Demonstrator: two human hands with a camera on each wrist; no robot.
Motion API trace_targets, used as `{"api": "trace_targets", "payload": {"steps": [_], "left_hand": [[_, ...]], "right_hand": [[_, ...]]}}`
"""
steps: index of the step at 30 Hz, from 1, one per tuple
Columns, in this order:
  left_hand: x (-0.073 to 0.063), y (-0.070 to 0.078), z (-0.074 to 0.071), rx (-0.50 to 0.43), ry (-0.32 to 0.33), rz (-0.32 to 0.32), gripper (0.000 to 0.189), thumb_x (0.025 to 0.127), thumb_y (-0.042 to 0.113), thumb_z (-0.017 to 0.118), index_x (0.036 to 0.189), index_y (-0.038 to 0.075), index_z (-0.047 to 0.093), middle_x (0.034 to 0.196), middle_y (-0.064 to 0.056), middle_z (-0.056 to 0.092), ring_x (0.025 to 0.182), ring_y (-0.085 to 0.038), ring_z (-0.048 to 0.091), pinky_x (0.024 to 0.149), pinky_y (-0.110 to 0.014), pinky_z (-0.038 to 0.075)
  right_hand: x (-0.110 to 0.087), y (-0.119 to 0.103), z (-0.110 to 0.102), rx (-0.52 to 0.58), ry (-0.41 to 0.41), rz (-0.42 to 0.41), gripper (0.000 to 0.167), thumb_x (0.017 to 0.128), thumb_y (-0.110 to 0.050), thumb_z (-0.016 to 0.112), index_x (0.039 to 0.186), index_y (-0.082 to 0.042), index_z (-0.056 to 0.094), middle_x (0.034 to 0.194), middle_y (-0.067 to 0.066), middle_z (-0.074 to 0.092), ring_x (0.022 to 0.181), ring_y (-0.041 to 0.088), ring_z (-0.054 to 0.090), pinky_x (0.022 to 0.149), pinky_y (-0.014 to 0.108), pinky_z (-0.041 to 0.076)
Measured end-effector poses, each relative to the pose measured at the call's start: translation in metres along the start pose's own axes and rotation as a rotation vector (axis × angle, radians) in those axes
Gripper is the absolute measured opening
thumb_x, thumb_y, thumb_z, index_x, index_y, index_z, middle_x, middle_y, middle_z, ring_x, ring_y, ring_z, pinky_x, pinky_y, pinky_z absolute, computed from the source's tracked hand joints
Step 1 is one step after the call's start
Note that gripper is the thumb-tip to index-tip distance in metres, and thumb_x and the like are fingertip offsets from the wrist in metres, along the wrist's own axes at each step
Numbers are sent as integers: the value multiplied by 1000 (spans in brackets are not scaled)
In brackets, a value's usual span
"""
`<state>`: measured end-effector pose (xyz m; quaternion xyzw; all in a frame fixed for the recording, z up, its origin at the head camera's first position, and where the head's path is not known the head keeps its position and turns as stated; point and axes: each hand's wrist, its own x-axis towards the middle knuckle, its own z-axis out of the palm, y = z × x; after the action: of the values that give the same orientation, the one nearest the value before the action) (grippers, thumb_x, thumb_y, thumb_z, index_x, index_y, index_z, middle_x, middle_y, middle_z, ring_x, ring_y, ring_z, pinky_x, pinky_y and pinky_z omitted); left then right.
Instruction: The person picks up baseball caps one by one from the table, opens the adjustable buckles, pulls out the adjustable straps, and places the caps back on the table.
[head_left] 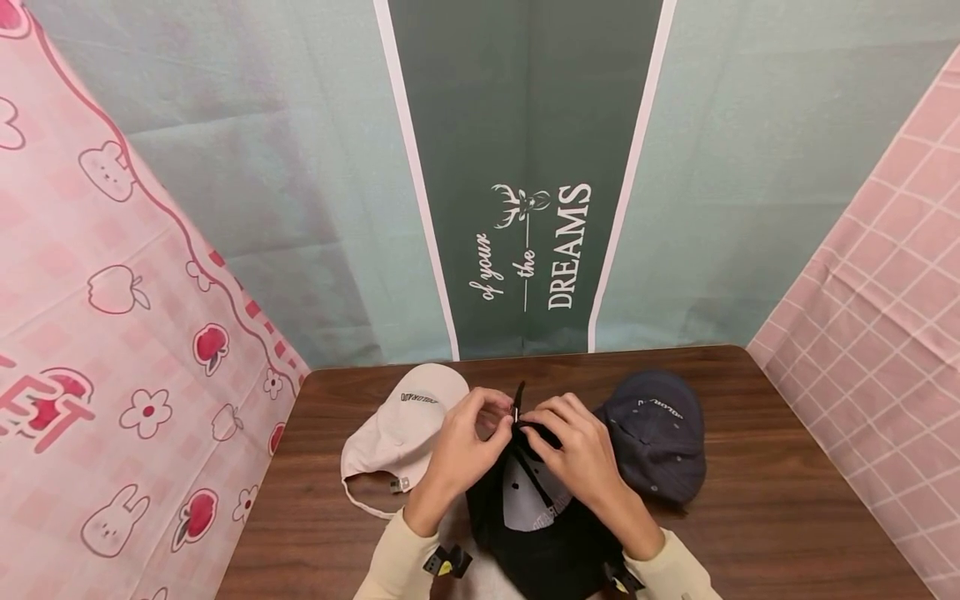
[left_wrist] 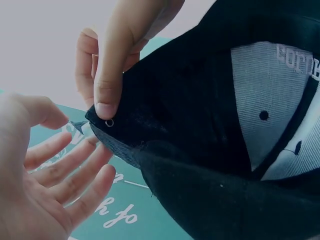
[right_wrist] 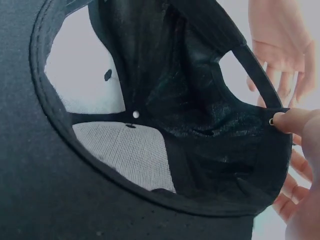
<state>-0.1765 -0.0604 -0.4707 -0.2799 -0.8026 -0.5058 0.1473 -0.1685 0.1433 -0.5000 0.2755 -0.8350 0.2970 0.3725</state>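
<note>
Cannot tell the shape of the small silver metal fitting [head_left: 516, 412], part-covered by the left hand [head_left: 474, 437] and right hand [head_left: 570, 442]; cannot see the whole black fabric cap [head_left: 547, 558], cut off by the head view's bottom edge; nor read all its pale inner lettering [left_wrist: 295, 57], cropped in the left wrist view; lose part of the off-white fabric cap [head_left: 401, 429] behind the left hand and of the navy fabric cap [head_left: 656, 437] behind the right.

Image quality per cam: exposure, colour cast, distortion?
Head: soft, warmish light; perspective narrows the dark green fabric backdrop panel toward the table; the black fabric cap loses surface detail. Left wrist: cool, hazy cast, washed-out upper left. Right wrist: near-white background around the bare left hand; cap interior mostly dark, its pale textured inner panels bright.
</note>
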Motion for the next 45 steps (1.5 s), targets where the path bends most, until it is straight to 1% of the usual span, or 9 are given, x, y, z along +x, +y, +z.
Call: {"api": "trace_targets", "payload": {"steps": [3,5,10,13,19,24,34,41,45], "left_hand": [[-1,-1,0,22,-19,12,22,94,5,75,115,8,66,120,-6,67,97,-17,71,80,-34,63],[-2,0,1,45,-29,6,23,92,6,77,112,8,66,120,-6,64,97,-19,70,80,-35,63],[-4,-1,2,137,-42,-33,23,89,10,82,104,11,64,105,-2,62,90,-21,68,77,-36,61],[-5,-2,4,167,-41,-44,22,89,9,83,100,11,64,97,-1,64,86,-21,68,75,-37,61],[-5,-3,6,157,-11,-37,17,90,4,80,96,11,65,92,-2,66,79,-16,68,70,-37,62],[-4,-3,6,149,-5,-27,15,90,2,77,96,11,67,90,-1,67,77,-12,67,69,-35,62],[-5,-4,5,137,-19,-24,13,88,0,75,95,9,69,88,-2,67,76,-18,68,69,-39,62],[-5,-2,3,123,-25,-29,14,87,-1,74,92,10,68,87,0,66,75,-16,66,67,-36,61],[-5,-2,2,134,-29,-38,15,86,-1,74,91,12,67,87,1,66,76,-12,65,68,-31,61]], "right_hand": [[1,0,0,-9,7,6,19,84,-13,88,101,-18,80,98,-4,72,85,14,61,65,28,49],[2,0,-1,-13,13,15,18,85,-13,88,100,-18,80,98,-4,72,85,14,61,65,28,49],[4,0,-1,-11,30,31,17,85,-13,87,99,-17,80,98,-4,72,84,14,62,63,28,49],[4,0,-1,-10,35,38,16,85,-13,87,99,-17,80,98,-4,72,84,14,62,62,27,49],[5,0,0,-4,57,36,15,84,-13,87,97,-17,80,96,-4,72,84,14,63,61,27,49],[5,0,0,-5,70,36,14,84,-13,87,95,-16,80,95,-4,72,83,14,63,60,27,48],[6,-3,2,-1,107,31,4,87,-14,79,91,-15,78,89,-6,70,79,13,64,60,27,49],[9,-5,1,-31,138,58,12,83,-9,80,84,-16,70,85,-6,66,74,12,62,57,29,49],[10,-4,0,-34,153,65,12,82,-9,80,83,-16,69,84,-5,66,73,12,63,56,29,49]]}}
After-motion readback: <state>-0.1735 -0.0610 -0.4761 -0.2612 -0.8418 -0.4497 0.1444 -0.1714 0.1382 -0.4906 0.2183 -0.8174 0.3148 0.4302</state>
